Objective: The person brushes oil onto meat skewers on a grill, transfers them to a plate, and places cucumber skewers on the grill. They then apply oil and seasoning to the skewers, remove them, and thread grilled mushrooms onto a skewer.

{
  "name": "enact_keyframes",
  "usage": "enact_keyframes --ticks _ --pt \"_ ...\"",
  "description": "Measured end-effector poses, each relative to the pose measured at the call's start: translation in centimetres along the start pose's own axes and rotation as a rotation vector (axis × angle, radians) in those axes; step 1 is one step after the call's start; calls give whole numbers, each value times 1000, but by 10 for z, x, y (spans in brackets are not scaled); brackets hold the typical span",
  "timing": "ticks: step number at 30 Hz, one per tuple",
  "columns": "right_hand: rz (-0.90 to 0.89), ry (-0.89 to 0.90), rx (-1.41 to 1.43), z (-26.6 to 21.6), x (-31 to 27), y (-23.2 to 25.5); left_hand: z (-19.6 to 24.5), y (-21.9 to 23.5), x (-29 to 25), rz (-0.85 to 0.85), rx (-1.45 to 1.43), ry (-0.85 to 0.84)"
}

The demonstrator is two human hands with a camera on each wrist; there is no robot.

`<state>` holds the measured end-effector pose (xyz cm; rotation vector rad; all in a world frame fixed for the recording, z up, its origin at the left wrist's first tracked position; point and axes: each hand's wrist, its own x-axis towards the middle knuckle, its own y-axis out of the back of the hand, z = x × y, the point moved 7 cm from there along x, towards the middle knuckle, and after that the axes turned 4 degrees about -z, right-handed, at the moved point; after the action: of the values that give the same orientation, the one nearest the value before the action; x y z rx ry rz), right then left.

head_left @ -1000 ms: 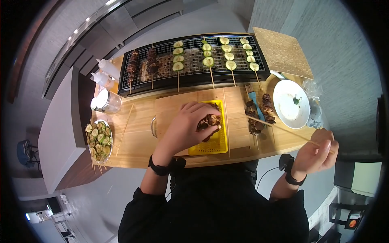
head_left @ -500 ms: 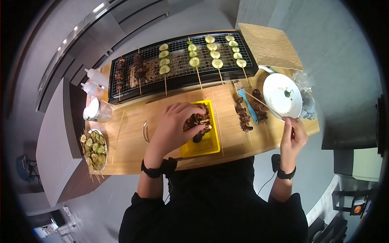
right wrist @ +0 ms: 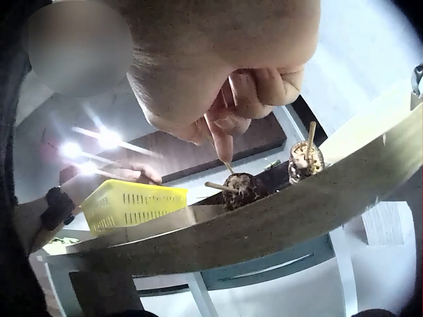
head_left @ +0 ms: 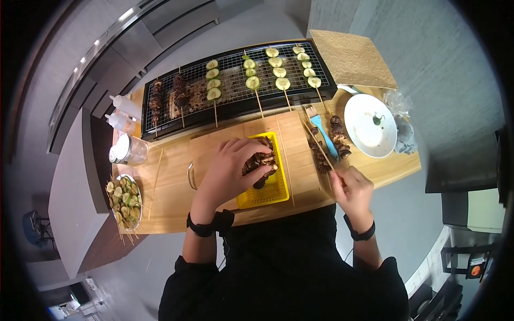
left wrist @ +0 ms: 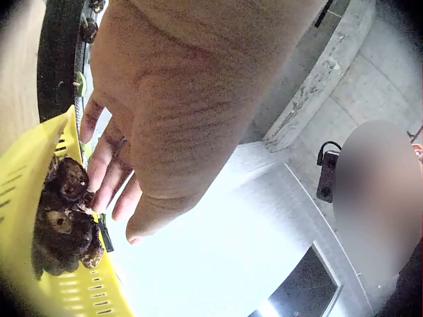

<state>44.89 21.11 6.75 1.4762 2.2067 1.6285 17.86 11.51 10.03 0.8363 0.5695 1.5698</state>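
My left hand (head_left: 230, 165) hovers over a yellow plastic basket (head_left: 282, 188), with thumb and fingers spread around dark mushroom pieces (head_left: 261, 181) piled in it. In the left wrist view the fingertips are right at the edge of the mushrooms (left wrist: 63, 228). My right hand (head_left: 353, 188) pinches a thin bamboo skewer (head_left: 316, 140) near its lower end; the skewer slants up and to the left. Beneath it lies a loaded mushroom skewer (head_left: 323, 160), and another mushroom skewer (head_left: 339, 138) lies further right. A blue-handled brush (head_left: 326, 136) rests between them.
A long black grill (head_left: 241, 109) across the back bears cucumber and dark skewers. The basket sits on a wooden board (head_left: 211, 147). At left are a plate of cucumber skewers (head_left: 138, 184), a jar (head_left: 138, 150) and squeeze bottles (head_left: 122, 123). A white pan (head_left: 369, 147) stands at right.
My right hand has come from the far right in toward the mushroom skewers, carrying the bamboo skewer, which now points more upright. My left hand stays over the basket.
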Motion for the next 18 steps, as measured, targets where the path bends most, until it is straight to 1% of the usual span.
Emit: enact_keyframes --ticks 4,8,11,14,17,18 --pt "-33 30 57 -2 -7 -9 1 0 0 -9 -16 -5" --pt "-45 -59 52 6 -11 -5 3 2 0 -1 -9 -20" --pt "-150 -124 -89 19 -15 -1 4 2 -2 3 4 -24" --pt "-191 -171 -69 14 -11 3 4 2 -1 -2 2 -21" --pt "-274 -177 -108 8 -10 -3 7 1 0 -1 -4 -31" --pt "-277 -165 -113 8 -10 -4 8 1 0 -5 -6 -34"
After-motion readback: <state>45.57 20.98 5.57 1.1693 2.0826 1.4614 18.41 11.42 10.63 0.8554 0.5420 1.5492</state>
